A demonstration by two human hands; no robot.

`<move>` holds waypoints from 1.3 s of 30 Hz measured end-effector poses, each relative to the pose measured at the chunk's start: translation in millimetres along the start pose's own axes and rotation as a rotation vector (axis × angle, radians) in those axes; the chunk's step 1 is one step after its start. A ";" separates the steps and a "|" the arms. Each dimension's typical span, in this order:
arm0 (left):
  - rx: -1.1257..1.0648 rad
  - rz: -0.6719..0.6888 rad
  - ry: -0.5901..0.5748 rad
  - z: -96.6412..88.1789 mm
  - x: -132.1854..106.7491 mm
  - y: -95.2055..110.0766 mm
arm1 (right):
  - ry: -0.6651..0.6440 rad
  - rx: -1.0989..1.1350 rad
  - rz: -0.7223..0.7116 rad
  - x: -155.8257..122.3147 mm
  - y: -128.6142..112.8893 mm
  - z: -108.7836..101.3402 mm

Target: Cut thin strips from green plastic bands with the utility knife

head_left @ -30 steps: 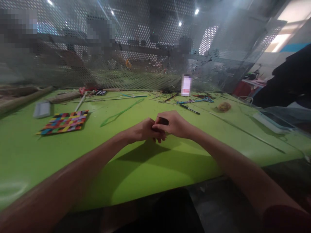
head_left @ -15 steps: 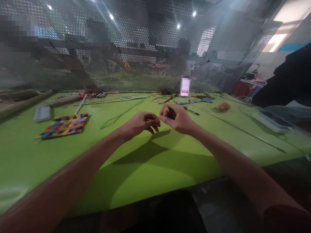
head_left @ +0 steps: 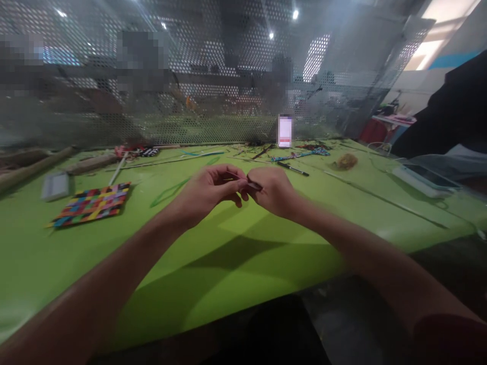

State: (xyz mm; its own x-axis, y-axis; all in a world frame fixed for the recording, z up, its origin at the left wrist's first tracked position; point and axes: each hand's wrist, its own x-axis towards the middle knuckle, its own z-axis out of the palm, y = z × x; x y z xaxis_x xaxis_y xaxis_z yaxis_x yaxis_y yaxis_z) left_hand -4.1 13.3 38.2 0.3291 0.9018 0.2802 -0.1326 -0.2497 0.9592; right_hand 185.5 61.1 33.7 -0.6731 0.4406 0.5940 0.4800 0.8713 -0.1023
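Note:
Above the green table, my left hand (head_left: 213,192) is closed in a pinch, its thumb against the forefinger. A thin pale strand (head_left: 233,175) shows between those fingers, too fine to name. My right hand (head_left: 272,190) is curled, with the knuckles up, round a small dark flat piece (head_left: 255,186). Only an edge of that piece shows, close to my left fingertips. The fingertips of both hands meet or nearly meet. Behind my left hand lies a looped green strip (head_left: 171,191).
A colourful woven square (head_left: 95,203) and a whitish box (head_left: 55,185) lie left on the green table (head_left: 171,289). A lit phone (head_left: 285,131) stands at the back before a perforated screen. A black pen (head_left: 292,169), a thin stick (head_left: 384,198) and a white-edged tray (head_left: 422,182) are at right.
My right hand has rolled over so the dark piece now points toward my left hand. My left hand has moved slightly left, and the view has shifted a little to the right.

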 end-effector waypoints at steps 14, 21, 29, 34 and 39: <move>-0.041 0.057 0.058 3.2 -2.4 -7.5 | 0.023 -0.310 -0.025 -1.9 -14.4 -2.3; -0.024 0.023 0.093 4.6 -2.3 -10.2 | -0.010 -0.357 0.063 -3.0 -17.5 -1.0; 0.004 0.022 0.104 4.3 -1.7 -9.4 | -0.040 -0.350 0.094 -2.8 -18.9 -0.9; 0.043 0.022 0.102 3.5 -1.9 -8.5 | -0.056 -0.333 0.118 -3.1 -20.1 -0.8; 0.023 0.020 0.089 3.1 -2.1 -8.9 | -0.084 -0.319 0.136 -3.0 -20.4 -1.5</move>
State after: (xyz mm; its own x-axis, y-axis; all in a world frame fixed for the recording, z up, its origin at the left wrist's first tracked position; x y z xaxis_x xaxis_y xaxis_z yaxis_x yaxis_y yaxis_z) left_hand -0.7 12.6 29.2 0.2421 0.9240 0.2961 -0.1167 -0.2753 0.9543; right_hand 178.6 41.7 35.2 -0.6286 0.5757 0.5228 0.7111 0.6978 0.0866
